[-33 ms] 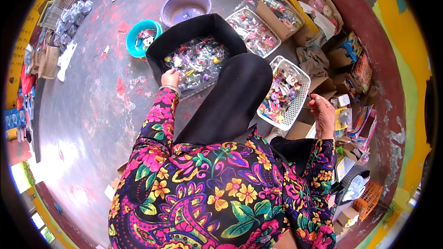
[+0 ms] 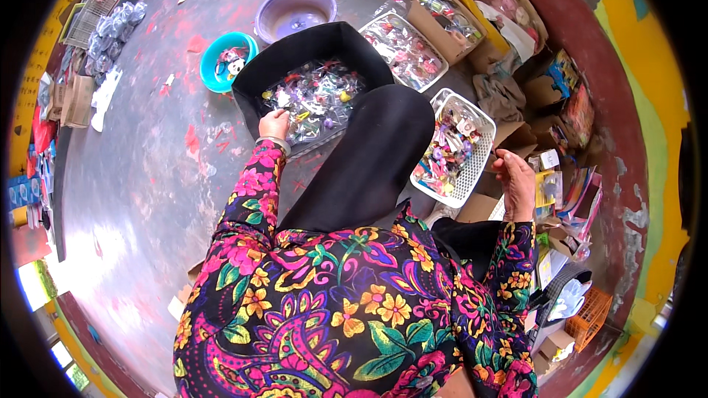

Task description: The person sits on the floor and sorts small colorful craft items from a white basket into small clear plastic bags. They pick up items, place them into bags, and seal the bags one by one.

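My left hand is at the near left edge of a black bin. Its fingers are closed, and what they grip, if anything, is hidden. Inside the bin lies a heap of small trinkets in clear plastic bags, with a yellow piece close to my fingers. On the right, my right hand is raised just beside a white plastic basket. Its fingers are bent together at the tips, around something too small to make out. Colourful small trinkets lie loose in that basket.
Beyond the bin stand a teal bowl with a few pieces and a purple basin. Another white basket holds pink packed items. Cardboard boxes line the right wall, and an orange crate stands at lower right. My black-clad knee rises between bin and basket.
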A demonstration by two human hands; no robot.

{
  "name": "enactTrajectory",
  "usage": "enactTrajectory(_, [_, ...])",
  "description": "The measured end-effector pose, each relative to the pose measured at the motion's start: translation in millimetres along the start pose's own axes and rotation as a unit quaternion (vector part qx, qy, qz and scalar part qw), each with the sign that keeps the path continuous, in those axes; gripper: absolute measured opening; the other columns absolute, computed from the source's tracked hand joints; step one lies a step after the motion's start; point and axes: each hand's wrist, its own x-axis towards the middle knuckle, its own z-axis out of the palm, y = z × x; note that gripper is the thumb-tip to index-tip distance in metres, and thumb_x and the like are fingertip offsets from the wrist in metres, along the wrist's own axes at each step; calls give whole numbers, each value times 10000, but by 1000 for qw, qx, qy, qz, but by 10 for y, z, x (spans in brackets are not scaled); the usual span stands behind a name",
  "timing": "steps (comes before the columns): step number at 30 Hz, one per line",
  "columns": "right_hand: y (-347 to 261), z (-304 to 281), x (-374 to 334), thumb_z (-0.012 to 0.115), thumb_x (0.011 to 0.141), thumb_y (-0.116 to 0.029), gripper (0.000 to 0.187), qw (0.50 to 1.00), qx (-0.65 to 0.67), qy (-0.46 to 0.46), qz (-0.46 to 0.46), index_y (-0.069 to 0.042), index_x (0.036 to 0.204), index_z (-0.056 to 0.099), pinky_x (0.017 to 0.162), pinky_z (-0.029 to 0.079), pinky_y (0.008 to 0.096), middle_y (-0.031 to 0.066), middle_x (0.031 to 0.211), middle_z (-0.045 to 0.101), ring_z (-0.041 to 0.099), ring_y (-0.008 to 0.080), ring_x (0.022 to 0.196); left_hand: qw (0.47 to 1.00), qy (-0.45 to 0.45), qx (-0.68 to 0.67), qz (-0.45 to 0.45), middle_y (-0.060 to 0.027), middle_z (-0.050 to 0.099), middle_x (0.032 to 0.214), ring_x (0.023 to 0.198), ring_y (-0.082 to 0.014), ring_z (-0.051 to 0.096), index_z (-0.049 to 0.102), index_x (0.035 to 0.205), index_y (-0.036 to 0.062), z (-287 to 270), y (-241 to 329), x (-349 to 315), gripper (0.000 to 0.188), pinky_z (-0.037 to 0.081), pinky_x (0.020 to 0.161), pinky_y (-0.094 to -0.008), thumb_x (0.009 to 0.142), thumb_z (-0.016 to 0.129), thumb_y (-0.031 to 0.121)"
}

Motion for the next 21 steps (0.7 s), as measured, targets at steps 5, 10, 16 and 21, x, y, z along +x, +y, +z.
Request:
enactTrajectory(5, [14,-71,-16,567,855,-203,235,1000,-5,11,-7,-2,960,626,555,399,175,25,728,624,562,71,626,985,-27,-173,2,-53,607,724,622,-143,585,619,833,4,1,584,-47,234,467,518,-255,834,544,226])
enactTrajectory(10, [-179,-207,-172,560,860,-185,233,997,41,42,-51,11,973,616,565,401,177,24,736,615,562,76,649,910,-148,-387,33,-65,636,816,766,-178,607,580,809,42,-84,1904,-289,229,458,662,-282,887,490,238])
enactTrajectory(16, [-209,-802,-483,546,871,-182,229,969,159,138,-132,17,970,599,591,423,191,43,745,614,566,101,658,752,-421,-503,58,-134,624,915,948,-241,570,534,713,55,502,3278,-1184,234,450,742,-295,880,501,215])
enactTrajectory(21, [166,-1509,-955,553,860,-216,231,943,56,266,-192,-13,953,610,599,428,202,44,773,620,574,112,703,706,-556,-439,2,-113,632,879,890,-225,592,523,711,53,1447,3495,-1996,245,453,694,-288,885,498,224])
